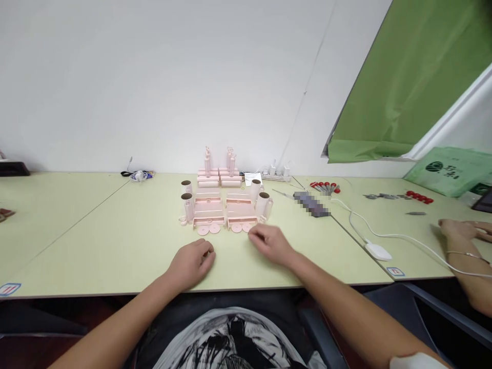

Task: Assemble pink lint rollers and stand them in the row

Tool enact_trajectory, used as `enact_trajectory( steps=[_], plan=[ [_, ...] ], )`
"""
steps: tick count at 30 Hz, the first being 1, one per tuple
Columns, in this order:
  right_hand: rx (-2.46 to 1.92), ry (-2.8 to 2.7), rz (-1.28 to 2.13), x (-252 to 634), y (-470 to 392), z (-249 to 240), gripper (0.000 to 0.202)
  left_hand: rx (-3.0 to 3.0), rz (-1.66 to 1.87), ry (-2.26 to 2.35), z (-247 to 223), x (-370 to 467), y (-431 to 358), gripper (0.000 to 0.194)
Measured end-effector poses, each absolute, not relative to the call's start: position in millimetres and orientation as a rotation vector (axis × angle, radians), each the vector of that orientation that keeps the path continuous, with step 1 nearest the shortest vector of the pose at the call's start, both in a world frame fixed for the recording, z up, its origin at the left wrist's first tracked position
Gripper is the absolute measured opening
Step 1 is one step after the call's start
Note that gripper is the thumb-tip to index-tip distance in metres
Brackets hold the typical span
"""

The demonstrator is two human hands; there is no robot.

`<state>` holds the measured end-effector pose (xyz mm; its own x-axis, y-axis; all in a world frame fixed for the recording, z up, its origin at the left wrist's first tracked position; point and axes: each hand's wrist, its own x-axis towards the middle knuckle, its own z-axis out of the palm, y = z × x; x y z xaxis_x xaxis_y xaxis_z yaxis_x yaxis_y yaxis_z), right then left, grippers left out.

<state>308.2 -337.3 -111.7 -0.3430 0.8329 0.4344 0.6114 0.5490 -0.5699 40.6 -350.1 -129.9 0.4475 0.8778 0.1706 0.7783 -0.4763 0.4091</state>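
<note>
My left hand (192, 264) rests on the table near its front edge, fingers curled in, with nothing visible in them. My right hand (271, 243) is closed in a loose fist, its fingertips right beside a pink disc (246, 227) and partly covering it; no held thing shows. Another pair of pink discs (208, 229) lies flat ahead of my left hand. Behind the discs are pink trough-like parts (209, 221), (242, 221). Cardboard-cored rolls (263, 204), (186, 202) stand upright at both sides, with clear pinkish bottles (189, 211) by them.
Farther back, pink bottles (207, 166) stand near pink cylinders (230, 181). A blurred dark item (311, 203) lies right, past it a white cable with a flat white puck (377, 251). Another person's hands (459, 230) rest far right, near red-ended tools (418, 197).
</note>
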Motion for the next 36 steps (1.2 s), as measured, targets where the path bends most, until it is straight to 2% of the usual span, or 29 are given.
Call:
enact_trajectory(
  steps=[3, 6, 9, 13, 18, 21, 28, 36],
  plan=[
    [-1.236, -1.792, 0.212, 333.1, -294.5, -65.1, 0.018, 2.499, 0.643, 1.322, -111.7, 57.9, -327.9, 0.020],
    [-1.296, -1.548, 0.182, 354.5, -249.2, -38.0, 0.020, 2.505, 0.827, 1.167, -90.1, 81.6, -297.2, 0.019],
    [-1.364, -1.460, 0.140, 363.8, -227.9, -49.4, 0.029, 2.437, 1.045, 1.069, -80.6, 99.4, -270.0, 0.018],
    [-1.485, -1.516, 0.200, 364.8, -236.0, -83.2, 0.027, 2.333, 1.239, 1.034, -95.2, 100.7, -256.0, 0.015],
    [-1.636, -1.575, 0.119, 364.5, -248.5, -83.3, 0.031, 2.153, 1.219, 0.995, -112.9, 91.3, -265.2, 0.016],
    [-1.694, -1.584, 0.125, 362.5, -247.6, -79.0, 0.027, 2.085, 1.241, 1.001, -111.2, 93.5, -270.4, 0.017],
    [-1.552, -1.535, 0.233, 363.9, -243.3, -86.0, 0.016, 2.055, 1.249, 0.964, -114.9, 99.4, -268.8, 0.016],
    [-1.582, -1.523, 0.382, 370.8, -239.9, -86.9, 0.024, 2.018, 1.268, 0.952, -116.9, 99.3, -266.7, 0.016]
  ],
)
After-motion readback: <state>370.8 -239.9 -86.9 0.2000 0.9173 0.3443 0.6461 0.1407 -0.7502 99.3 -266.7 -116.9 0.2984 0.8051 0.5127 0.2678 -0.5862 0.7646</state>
